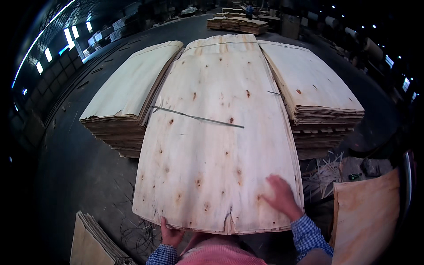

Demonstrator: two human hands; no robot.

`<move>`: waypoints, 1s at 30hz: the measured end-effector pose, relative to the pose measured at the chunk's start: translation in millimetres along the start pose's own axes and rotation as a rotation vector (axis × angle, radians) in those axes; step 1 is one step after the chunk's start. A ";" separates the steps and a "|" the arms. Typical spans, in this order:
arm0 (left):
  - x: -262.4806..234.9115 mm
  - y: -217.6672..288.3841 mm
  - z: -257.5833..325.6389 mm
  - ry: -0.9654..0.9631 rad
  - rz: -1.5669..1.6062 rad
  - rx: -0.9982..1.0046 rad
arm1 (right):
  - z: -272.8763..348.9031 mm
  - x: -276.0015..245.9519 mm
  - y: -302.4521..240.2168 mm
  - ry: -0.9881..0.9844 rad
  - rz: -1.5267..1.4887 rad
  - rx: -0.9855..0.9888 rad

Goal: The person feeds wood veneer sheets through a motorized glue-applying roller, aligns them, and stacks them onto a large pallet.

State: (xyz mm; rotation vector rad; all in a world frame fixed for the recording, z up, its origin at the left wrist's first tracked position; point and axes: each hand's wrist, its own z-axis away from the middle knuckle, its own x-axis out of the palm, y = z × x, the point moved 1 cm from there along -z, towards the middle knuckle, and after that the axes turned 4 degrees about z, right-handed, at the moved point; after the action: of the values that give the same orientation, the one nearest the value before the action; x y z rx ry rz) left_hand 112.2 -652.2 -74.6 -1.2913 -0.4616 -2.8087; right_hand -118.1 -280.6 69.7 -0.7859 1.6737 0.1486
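Note:
A large stack of pale wood veneer sheets [203, 145] with brown knots lies in front of me, its near edge close to my body. My left hand [171, 235] grips that near edge towards the left, thumb on top and the other fingers hidden below. On the right part of the top sheet, near the front, my right hand [282, 198] is slightly blurred, fingers apart and holding nothing; whether it touches the wood I cannot tell. Across the sheet, farther up, runs a thin grey-green strap [198, 118]. A small split shows in the front edge between my hands.
Thick veneer stacks stand at the left [132, 81] and right [313, 79]. Loose veneer pieces [95, 243] are at the lower left, and an orange-tinted sheet [366, 216] at the lower right. Wood scraps [324, 176] litter the floor. More stacks [238, 24] stand far back.

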 end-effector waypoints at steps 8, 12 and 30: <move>-16.8 97.7 -16.9 0.713 -0.757 0.895 | -48.7 50.9 158.6 0.221 -0.788 0.815; 56.7 164.8 -36.0 0.438 -0.942 0.968 | -43.3 47.7 159.3 0.103 -0.823 0.791; 63.1 251.6 -234.9 0.156 -0.984 -0.148 | -76.5 24.0 190.6 -0.038 -1.154 1.145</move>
State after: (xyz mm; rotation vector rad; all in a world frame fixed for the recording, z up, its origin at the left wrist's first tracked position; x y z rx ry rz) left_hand -68.8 -949.9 -107.0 -1.0120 -1.1650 -3.7351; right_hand -290.2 -183.4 8.8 -0.6804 0.7874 -1.4388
